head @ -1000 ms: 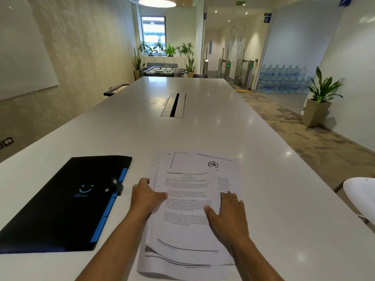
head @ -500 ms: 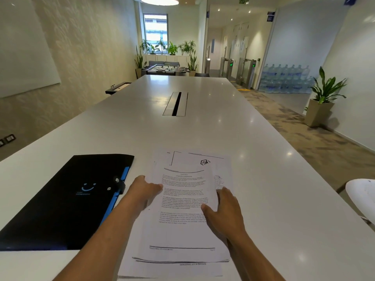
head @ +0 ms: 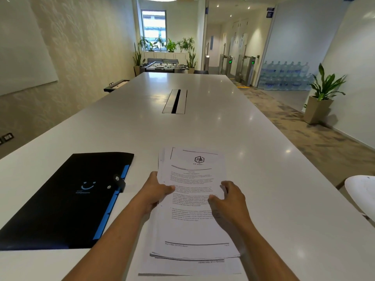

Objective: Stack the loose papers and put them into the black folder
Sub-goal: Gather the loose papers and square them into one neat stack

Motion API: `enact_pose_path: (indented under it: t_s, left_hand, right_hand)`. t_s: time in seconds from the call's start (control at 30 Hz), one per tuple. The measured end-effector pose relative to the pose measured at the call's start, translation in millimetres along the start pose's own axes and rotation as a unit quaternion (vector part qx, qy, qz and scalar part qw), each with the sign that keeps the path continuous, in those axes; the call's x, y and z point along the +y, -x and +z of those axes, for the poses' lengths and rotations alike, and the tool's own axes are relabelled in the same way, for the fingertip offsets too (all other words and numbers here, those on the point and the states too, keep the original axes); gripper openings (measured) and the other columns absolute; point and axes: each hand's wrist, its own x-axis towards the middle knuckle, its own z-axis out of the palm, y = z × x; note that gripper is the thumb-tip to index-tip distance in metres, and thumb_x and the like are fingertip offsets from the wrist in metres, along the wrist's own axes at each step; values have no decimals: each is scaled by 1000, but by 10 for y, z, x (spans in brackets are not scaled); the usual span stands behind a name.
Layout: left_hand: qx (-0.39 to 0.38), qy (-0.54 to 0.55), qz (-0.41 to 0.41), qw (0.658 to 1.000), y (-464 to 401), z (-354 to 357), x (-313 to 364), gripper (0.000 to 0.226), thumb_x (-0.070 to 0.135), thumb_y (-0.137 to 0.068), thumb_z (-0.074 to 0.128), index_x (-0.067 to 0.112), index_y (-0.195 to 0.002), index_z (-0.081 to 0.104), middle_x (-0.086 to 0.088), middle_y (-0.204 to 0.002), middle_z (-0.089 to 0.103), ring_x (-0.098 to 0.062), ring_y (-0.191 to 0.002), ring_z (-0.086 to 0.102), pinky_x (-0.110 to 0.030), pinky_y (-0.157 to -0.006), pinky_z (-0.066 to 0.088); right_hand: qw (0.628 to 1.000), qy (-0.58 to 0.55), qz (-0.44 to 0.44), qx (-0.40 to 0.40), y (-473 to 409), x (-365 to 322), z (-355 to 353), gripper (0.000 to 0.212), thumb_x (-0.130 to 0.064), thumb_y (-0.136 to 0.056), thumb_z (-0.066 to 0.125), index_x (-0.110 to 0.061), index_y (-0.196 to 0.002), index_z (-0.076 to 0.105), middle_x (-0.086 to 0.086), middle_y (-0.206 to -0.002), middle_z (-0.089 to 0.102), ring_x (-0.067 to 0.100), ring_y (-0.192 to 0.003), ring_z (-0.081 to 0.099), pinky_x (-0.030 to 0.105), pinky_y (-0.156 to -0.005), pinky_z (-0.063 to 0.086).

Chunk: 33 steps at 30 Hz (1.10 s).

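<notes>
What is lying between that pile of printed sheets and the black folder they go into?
Nothing visible lies on the white table between the stack of printed white papers and the flat black plastic folder to its left. The folder's snap strap looks fastened.

Papers now squared into a tighter stack; earlier sheets were fanned, upper page offset right. Left hand moved from flat on top to the stack's left edge, thumb over. Right hand lifted from flat to curled at the right edge.
</notes>
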Motion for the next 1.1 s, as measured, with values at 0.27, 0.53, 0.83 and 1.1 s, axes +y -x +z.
enact_pose_path:
  t_s: [0.27,0.53,0.83,1.1]
  left_hand:
    - [-5,21,85,996,-4,13,-102,50,0,-81,72,23,-117,47,-7,-121,63,-21,-103,64,-35,-77,58]
    - [-102,8,206,973,244,-58,294,65,25,-77,79,40,-127,41,6,-121,63,-20,-109,64,-42,-80,58]
    - [-91,-115,172,974,324,-94,583,54,22,-80,76,30,-122,41,5,-114,66,-8,-98,67,-25,-74,57]
    - [-65,-295,230,925,492,-4,780,48,20,-85,70,32,-120,39,5,-111,63,-13,-98,64,-38,-82,57]
  right_hand:
    - [993,-113,28,20,-44,160,-26,62,-16,-79,72,-25,-133,45,-1,-141,50,14,-124,50,23,-90,45]
    - [905,-407,117,-40,-253,145,-205,78,-26,-77,81,-19,-143,39,5,-144,46,31,-118,58,53,-97,49]
    - [888,-428,55,-162,-286,-82,-304,38,-17,-90,65,-5,-125,62,19,-121,67,38,-110,64,54,-93,51]
    - [902,-414,101,-74,-117,-47,16,36,-3,-87,65,-5,-123,61,16,-111,72,37,-100,69,58,-91,51]
